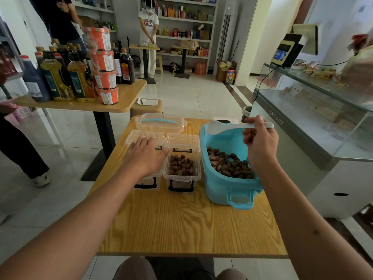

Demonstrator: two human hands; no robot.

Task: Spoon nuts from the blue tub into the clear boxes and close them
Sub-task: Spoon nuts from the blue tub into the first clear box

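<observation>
Blue tub [226, 186]: at 3 o'clock on the wooden table [181, 225], open on top, handle facing the near edge.
Nuts in tub [228, 164]: dark brown, heaped along the floor toward the right wall.
Spoon [226, 127]: white, level above the tub's far rim, bowl pointing to 9 o'clock, bowl looks bare.
Right hand [260, 146]: over the tub, fingers pinched together on the spoon handle.
Right clear box [182, 168]: just beside the tub at its 9 o'clock, partly filled with nuts, lid tipped back and open at 12 o'clock, black latch on the near side.
Left clear box [148, 181]: touching the right one at its 9 o'clock, mostly hidden under the hand, lid also back; contents not visible.
Left hand [146, 153]: palm down on the left clear box, fingers stretched out and slightly apart, gripping nothing.
Large clear lid [161, 122]: at 12 o'clock behind both boxes, blue handle on top.
Beyond: second table [125, 98] at 10 o'clock loaded with oil bottles [56, 77] and stacked orange cups [106, 77]; glass counter [314, 110] at 2 o'clock.
</observation>
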